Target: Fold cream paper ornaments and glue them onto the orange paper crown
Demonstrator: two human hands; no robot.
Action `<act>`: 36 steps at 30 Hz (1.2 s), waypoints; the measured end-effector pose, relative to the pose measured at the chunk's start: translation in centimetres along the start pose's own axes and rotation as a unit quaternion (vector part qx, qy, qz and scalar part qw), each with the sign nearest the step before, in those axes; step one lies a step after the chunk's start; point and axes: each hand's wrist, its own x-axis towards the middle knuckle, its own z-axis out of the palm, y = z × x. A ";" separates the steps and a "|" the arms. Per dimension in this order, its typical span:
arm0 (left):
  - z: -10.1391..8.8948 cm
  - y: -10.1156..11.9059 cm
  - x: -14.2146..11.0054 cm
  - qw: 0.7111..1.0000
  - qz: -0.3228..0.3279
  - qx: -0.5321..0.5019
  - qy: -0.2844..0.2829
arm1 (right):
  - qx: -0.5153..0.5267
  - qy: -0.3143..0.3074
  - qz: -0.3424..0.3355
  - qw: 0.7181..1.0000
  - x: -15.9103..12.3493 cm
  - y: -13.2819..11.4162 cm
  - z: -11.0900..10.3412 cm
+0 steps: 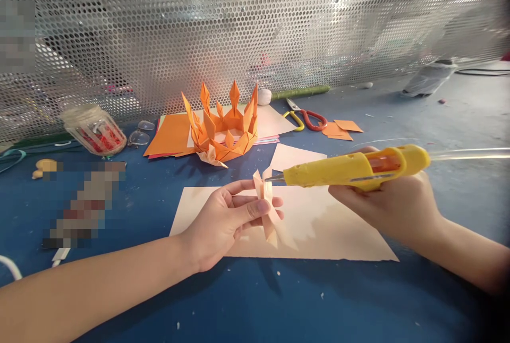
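Note:
My left hand [229,213] pinches a pale peach folded paper piece [268,194] between thumb and fingers, above a large peach paper sheet [319,226]. A yellow hot glue gun [330,169] is gripped in my right hand [398,205], with a clear glue stick sticking out of its back. The gun's metal nozzle meets or nearly meets the top of the folded paper; I cannot tell whether it touches. Behind my hands stands an orange folded-paper crown [235,141] with pointed tips. A small peach folded piece [211,156] lies against its front.
Scissors [306,114] with red and yellow handles lie near orange paper squares [342,128]. To the left are a glass jar [95,129], eyeglasses [140,134] and a blurred-out object [85,199] with a white cable. A perforated metal screen [239,29] borders the blue table's back.

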 end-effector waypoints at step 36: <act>0.2 0.0 -0.1 1.000 0.022 0.005 0.008 | 0.049 -0.001 -0.066 0.997 1.8 -2.1 -1.1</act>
